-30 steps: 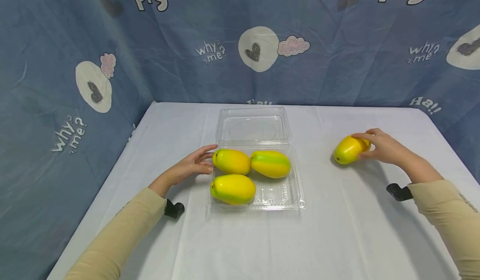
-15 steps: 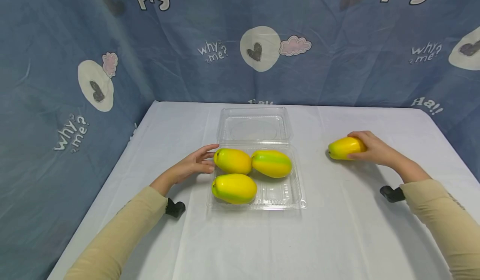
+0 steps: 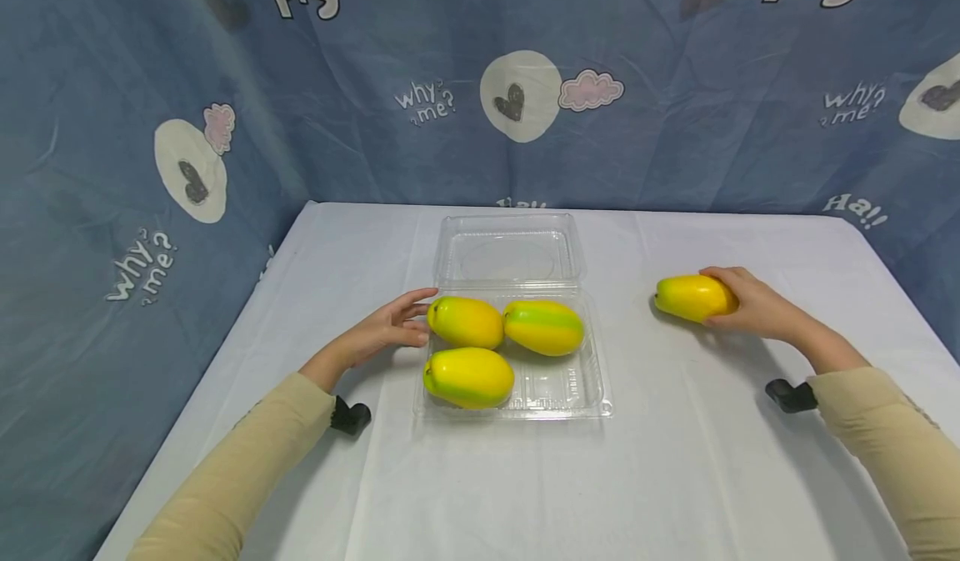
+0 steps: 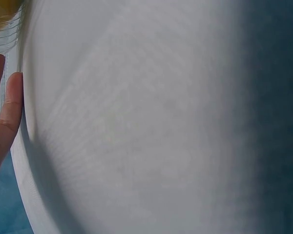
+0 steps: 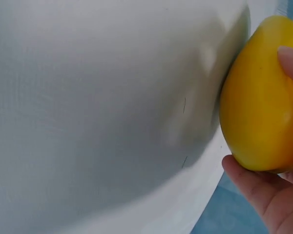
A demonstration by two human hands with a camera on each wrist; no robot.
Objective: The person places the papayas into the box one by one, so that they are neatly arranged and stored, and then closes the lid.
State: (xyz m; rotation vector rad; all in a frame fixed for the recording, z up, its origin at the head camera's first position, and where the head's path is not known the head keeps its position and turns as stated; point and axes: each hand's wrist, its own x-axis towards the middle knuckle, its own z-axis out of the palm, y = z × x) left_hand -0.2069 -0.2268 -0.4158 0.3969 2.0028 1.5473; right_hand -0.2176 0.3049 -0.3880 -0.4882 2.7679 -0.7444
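My right hand (image 3: 757, 304) holds the right end of a yellow papaya (image 3: 686, 297) with a greenish tip, low over or on the white table. In the right wrist view the papaya (image 5: 263, 102) sits between the thumb and fingers, and whether it touches the cloth is unclear. At the left edge of a clear plastic clamshell box (image 3: 558, 390), my left hand (image 3: 378, 332) rests with loosely extended fingers. Inside that box lie three more papayas: one at back left (image 3: 468, 323), one at back right (image 3: 543, 328), one at front left (image 3: 468, 378).
The box's lid (image 3: 510, 248) lies flipped back behind its base. White cloth covers the table (image 3: 637, 478). A blue printed curtain (image 3: 360, 144) hangs along the back and left sides. Black wrist mounts (image 3: 791, 396) stick out from both sleeves.
The papaya at my right hand has turned from slanted to nearly level and shifted slightly left, the hand moving with it. My left hand, the box and its papayas stay put.
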